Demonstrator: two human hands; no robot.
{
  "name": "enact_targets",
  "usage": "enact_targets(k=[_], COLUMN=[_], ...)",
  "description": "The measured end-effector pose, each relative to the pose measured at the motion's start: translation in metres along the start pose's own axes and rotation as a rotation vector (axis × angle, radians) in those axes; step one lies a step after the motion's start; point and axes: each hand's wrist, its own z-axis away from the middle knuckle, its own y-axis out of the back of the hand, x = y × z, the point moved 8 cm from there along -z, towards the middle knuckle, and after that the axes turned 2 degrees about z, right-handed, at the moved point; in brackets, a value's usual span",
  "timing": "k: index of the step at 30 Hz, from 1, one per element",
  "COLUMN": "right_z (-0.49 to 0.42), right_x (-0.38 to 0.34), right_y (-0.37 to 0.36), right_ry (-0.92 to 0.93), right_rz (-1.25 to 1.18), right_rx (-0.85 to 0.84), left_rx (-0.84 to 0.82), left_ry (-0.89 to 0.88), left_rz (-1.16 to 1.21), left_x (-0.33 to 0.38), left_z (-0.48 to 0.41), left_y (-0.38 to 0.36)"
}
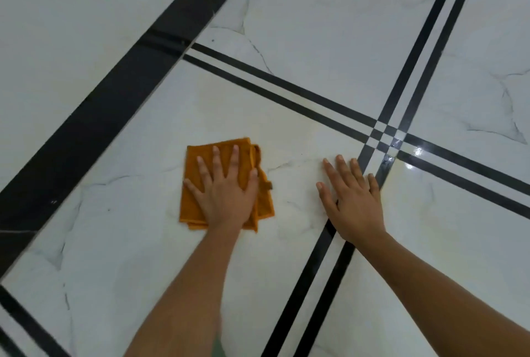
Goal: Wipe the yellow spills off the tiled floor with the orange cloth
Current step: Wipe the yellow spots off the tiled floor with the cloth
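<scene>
A folded orange cloth [198, 202] lies flat on the white marble tile [129, 227]. My left hand [226, 190] presses down on it with fingers spread. My right hand [354, 199] rests flat on the bare floor to the cloth's right, fingers apart, holding nothing. A faint yellowish film [289, 133] tints the tile beyond the cloth, and a similar pale tint [407, 184] shows on the tile right of my right hand.
Double black stripes [286, 95] cross the floor and meet at a junction [385, 138] just beyond my right hand. A wide black band [94, 124] runs diagonally at the left. Bright light glints off the glossy tiles near the junction.
</scene>
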Motion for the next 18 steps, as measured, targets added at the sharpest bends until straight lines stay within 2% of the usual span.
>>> enact_targets(k=[3, 5, 8, 10, 14, 18], right_z=[0.013, 0.021, 0.032, 0.038, 0.039, 0.030], right_x=[-0.002, -0.007, -0.018, -0.032, -0.088, -0.133], right_y=[0.000, 0.000, -0.004, -0.006, -0.007, -0.034], right_ry=[-0.057, -0.082, -0.029, 0.032, 0.190, 0.324], right_rz=[-0.103, -0.174, -0.169, -0.145, -0.194, -0.116], right_rx=[0.005, 0.014, 0.007, 0.006, 0.032, -0.065], left_rx=[-0.077, -0.103, -0.148, -0.121, -0.090, -0.033], left_ry=[-0.229, -0.298, -0.318, -0.309, -0.261, -0.225], left_rz=[-0.032, -0.014, 0.043, 0.096, 0.040, 0.043], left_x=[0.040, 0.048, 0.033, 0.012, -0.029, -0.048], left_z=[0.066, 0.085, 0.078, 0.072, 0.071, 0.064], left_y=[-0.017, -0.018, -0.010, 0.003, 0.012, 0.016])
